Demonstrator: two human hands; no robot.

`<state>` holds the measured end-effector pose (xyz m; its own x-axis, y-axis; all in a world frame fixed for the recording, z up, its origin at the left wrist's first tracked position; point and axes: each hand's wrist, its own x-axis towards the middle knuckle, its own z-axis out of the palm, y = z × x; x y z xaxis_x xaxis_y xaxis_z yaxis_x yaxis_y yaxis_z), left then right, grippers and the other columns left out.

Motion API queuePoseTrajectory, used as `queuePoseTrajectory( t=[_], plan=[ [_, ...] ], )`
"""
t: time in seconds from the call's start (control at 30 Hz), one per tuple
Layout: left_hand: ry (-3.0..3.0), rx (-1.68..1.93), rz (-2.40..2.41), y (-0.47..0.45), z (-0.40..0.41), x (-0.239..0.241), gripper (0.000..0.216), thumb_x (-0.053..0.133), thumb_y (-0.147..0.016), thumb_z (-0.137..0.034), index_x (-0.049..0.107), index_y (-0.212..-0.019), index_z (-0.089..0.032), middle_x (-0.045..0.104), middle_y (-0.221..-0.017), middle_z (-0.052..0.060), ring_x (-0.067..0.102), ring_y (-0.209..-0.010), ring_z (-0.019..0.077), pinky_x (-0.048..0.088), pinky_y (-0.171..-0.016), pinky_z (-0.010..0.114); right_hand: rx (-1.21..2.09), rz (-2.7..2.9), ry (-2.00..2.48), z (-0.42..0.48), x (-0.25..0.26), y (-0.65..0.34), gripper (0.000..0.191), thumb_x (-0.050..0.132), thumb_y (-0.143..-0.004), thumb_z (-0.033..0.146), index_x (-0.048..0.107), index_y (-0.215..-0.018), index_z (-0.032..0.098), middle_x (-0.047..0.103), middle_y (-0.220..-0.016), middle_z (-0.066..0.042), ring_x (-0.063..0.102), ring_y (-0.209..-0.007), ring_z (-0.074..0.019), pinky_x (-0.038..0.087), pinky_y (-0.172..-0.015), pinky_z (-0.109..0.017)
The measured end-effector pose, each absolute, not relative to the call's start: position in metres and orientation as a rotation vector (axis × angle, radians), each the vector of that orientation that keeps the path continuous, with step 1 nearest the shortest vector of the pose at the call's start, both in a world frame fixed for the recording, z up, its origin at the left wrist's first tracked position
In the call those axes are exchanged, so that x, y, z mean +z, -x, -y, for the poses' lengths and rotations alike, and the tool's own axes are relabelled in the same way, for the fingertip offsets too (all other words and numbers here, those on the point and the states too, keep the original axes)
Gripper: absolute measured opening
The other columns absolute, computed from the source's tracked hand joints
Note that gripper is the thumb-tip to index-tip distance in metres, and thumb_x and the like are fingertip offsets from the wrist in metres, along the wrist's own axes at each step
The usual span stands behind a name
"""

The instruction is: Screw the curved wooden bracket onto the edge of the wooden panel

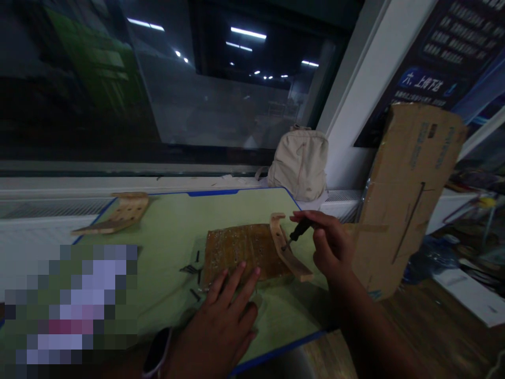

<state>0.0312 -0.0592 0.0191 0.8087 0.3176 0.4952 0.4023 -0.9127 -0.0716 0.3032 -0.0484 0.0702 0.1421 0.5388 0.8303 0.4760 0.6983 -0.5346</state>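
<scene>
My right hand [329,239] grips a screwdriver [302,228] by its black handle. Its tip meets a curved wooden piece [290,256] with holes along it, which lies across the right end of a brown, tape-covered board [240,246]. My left hand [224,310] lies with its fingers stretched out, the fingertips at the near edge of the board. Just left of the board are several dark screws [195,295] on the green table top. Whether a screw sits under the screwdriver tip is too small to tell.
A second curved wooden piece [132,209] with holes rests at the table's far left corner. The green table [173,210] has a blue edge. Behind it a beige backpack [302,160] stands by the window, and a tall cardboard box [414,195] leans at the right. A blurred patch covers the near left.
</scene>
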Motion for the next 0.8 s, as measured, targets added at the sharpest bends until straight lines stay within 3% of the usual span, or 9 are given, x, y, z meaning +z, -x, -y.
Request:
queuePoseTrajectory(
  t=[0.07, 0.17, 0.27, 0.37, 0.5, 0.63, 0.8],
  plan=[
    [2.829, -0.72, 0.568, -0.031, 0.06, 0.02, 0.033, 0.079, -0.086, -0.048, 0.064, -0.097, -0.021, 0.044, -0.161, 0.012, 0.025, -0.154, 0.0344, -0.003, -0.127, 0.045, 0.126, 1.485, 0.848, 0.049, 0.074, -0.299, 0.021, 0.058, -0.102, 0.032, 0.072, -0.118, 0.027, 0.08, -0.11, -0.009, 0.079, -0.102, -0.025, 0.065, -0.09, -0.049],
    [2.839, -0.693, 0.557, -0.031, 0.06, 0.021, 0.035, 0.08, -0.086, -0.05, 0.064, -0.097, -0.021, 0.044, -0.161, 0.013, 0.025, -0.154, 0.0348, -0.003, -0.127, 0.045, 0.163, 1.421, 0.832, 0.046, 0.076, -0.295, 0.014, 0.067, -0.097, 0.027, 0.072, -0.111, 0.028, 0.079, -0.098, -0.005, 0.078, -0.088, -0.0214, 0.066, -0.078, -0.042],
    [2.831, -0.685, 0.556, -0.032, 0.059, 0.021, 0.035, 0.08, -0.086, -0.05, 0.063, -0.095, -0.021, 0.045, -0.16, 0.014, 0.026, -0.154, 0.0352, -0.004, -0.126, 0.046, 0.034, 1.351, 0.856, 0.042, 0.078, -0.3, 0.017, 0.075, -0.09, 0.022, 0.071, -0.106, 0.029, 0.072, -0.092, -0.002, 0.072, -0.078, -0.0169, 0.059, -0.065, -0.032],
    [2.816, -0.688, 0.559, -0.033, 0.058, 0.02, 0.036, 0.08, -0.086, -0.052, 0.062, -0.096, -0.021, 0.044, -0.161, 0.013, 0.027, -0.154, 0.0349, -0.004, -0.126, 0.046, -0.147, 1.446, 0.887, 0.041, 0.081, -0.308, 0.012, 0.077, -0.089, 0.023, 0.075, -0.099, 0.028, 0.068, -0.081, -0.001, 0.065, -0.074, -0.0168, 0.053, -0.063, -0.031],
    [2.803, -0.695, 0.55, -0.033, 0.058, 0.02, 0.037, 0.081, -0.085, -0.052, 0.061, -0.096, -0.022, 0.046, -0.16, 0.013, 0.027, -0.154, 0.035, -0.003, -0.126, 0.046, -0.097, 1.586, 0.893, 0.046, 0.083, -0.312, 0.026, 0.061, -0.1, 0.033, 0.077, -0.121, 0.03, 0.072, -0.095, -0.006, 0.069, -0.085, -0.0209, 0.057, -0.069, -0.037],
    [2.829, -0.681, 0.551, -0.032, 0.06, 0.02, 0.037, 0.081, -0.085, -0.05, 0.061, -0.098, -0.022, 0.043, -0.162, 0.014, 0.024, -0.156, 0.0362, -0.005, -0.127, 0.047, 0.092, 1.59, 0.9, 0.046, 0.078, -0.308, 0.036, 0.056, -0.103, 0.028, 0.068, -0.136, 0.035, 0.076, -0.112, -0.007, 0.073, -0.101, -0.023, 0.062, -0.083, -0.043],
    [2.84, -0.672, 0.549, -0.032, 0.059, 0.021, 0.035, 0.079, -0.087, -0.048, 0.061, -0.096, -0.02, 0.043, -0.162, 0.016, 0.026, -0.155, 0.038, -0.007, -0.126, 0.048, -0.005, 1.388, 0.92, 0.041, 0.076, -0.309, 0.026, 0.075, -0.089, 0.022, 0.074, -0.114, 0.03, 0.072, -0.09, -0.002, 0.07, -0.078, -0.0181, 0.06, -0.066, -0.033]
  ],
)
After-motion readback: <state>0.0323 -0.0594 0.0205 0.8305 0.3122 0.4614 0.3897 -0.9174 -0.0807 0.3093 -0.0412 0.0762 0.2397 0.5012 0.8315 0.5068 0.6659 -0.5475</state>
